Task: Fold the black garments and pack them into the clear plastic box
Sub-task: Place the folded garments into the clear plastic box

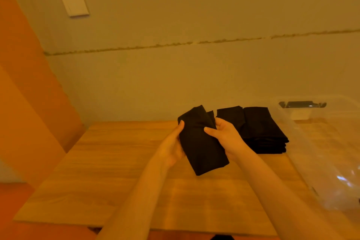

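Both hands are holding a folded black garment (202,142) in the air above the middle of the wooden surface (109,177). The left hand (171,148) is pinching its left edge with thumb on top, and the right hand (226,136) is gripping its right edge the same way. A stack of folded black garments (261,130) is lying near the surface's far right corner, just beside the clear plastic box (331,152) at the right edge.
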Action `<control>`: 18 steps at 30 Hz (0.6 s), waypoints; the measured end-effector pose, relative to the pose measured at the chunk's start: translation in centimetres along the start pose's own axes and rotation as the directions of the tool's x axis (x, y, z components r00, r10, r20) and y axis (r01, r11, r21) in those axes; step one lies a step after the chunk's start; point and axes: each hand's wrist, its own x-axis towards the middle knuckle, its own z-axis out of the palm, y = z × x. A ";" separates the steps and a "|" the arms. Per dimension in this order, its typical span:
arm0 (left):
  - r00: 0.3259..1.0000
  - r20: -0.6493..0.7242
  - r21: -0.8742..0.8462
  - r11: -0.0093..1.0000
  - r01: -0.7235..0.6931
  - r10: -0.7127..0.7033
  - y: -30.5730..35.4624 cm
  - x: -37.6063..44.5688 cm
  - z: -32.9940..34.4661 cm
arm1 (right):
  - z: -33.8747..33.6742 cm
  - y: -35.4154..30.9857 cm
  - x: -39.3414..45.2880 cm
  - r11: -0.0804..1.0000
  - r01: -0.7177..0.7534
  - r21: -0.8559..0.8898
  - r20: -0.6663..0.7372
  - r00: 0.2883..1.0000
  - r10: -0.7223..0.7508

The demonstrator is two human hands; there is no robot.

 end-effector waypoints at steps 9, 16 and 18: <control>0.955 -0.094 0.404 0.888 -0.220 0.280 0.8 1.7 1.8 | -0.9 0.1 2.0 0.995 -0.045 0.088 -0.010 0.999 0.046; 0.879 0.019 0.695 0.626 -0.355 0.477 1.7 3.5 2.4 | 0.2 -0.7 3.0 0.995 0.051 -0.084 -0.156 0.986 -0.064; 0.914 0.057 0.645 0.684 -0.340 0.401 2.3 4.4 2.5 | 0.1 -1.1 3.6 0.993 0.035 -0.109 -0.226 0.972 -0.059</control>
